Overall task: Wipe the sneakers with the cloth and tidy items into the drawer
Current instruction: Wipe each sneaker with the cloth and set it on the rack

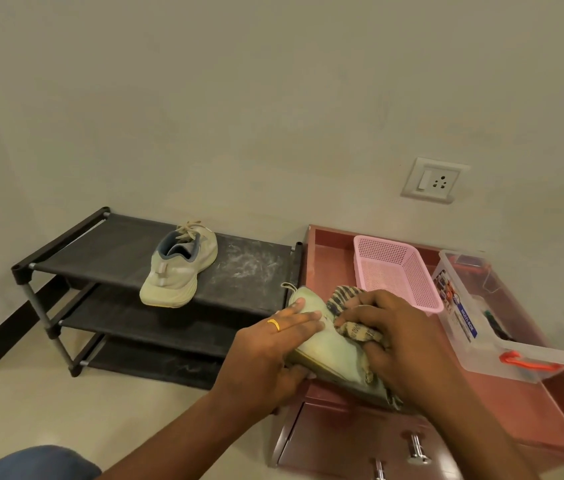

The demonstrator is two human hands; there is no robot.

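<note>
Cabinet top (329, 268) | pink basket (398, 271): empty | clear box (474, 327): contents unclear

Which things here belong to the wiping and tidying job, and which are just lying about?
Belonging to the job: sneaker in hand, striped cloth, left hand, right hand, second sneaker on the rack, drawer unit, pink basket, clear box.

Lying about: shoe rack, wall socket.

Bare forearms, no sleeves; gold ring (274, 324) on left hand (266, 355); blue trouser knee (41, 462).
</note>
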